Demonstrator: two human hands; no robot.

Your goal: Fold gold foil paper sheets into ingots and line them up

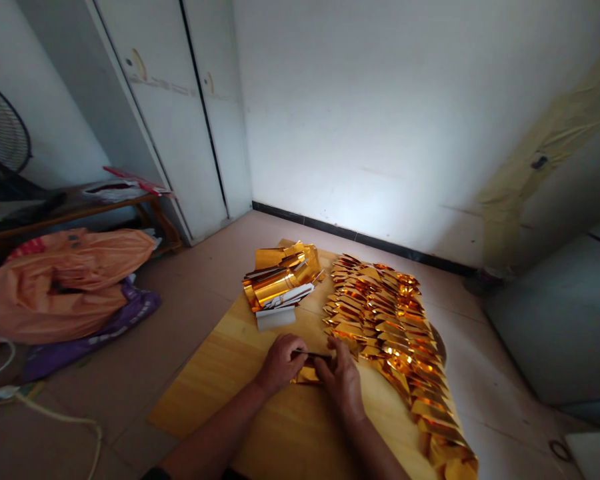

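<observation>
My left hand (pixel 282 363) and my right hand (pixel 344 379) meet over the wooden board (pixel 220 363), both closed on one gold foil sheet (pixel 307 375). Its upper edge looks dark and folded between my fingers. To the right of my right hand lie long rows of folded gold foil pieces (pixel 380 307), packed close together and overlapping. Beyond my left hand sits a loose pile of flat gold foil sheets (pixel 280 280), some showing white backs. A white sheet (pixel 276 319) lies at the near side of that pile.
On the floor at left lie an orange bag (pixel 65 280) and a purple bag (pixel 97 337), near a pale cable (pixel 60 415). A low wooden bench (pixel 153 213) and a fan (pixel 3 127) stand behind. Grey cabinets (pixel 165 120) and a white wall (pixel 360 113) close off the back.
</observation>
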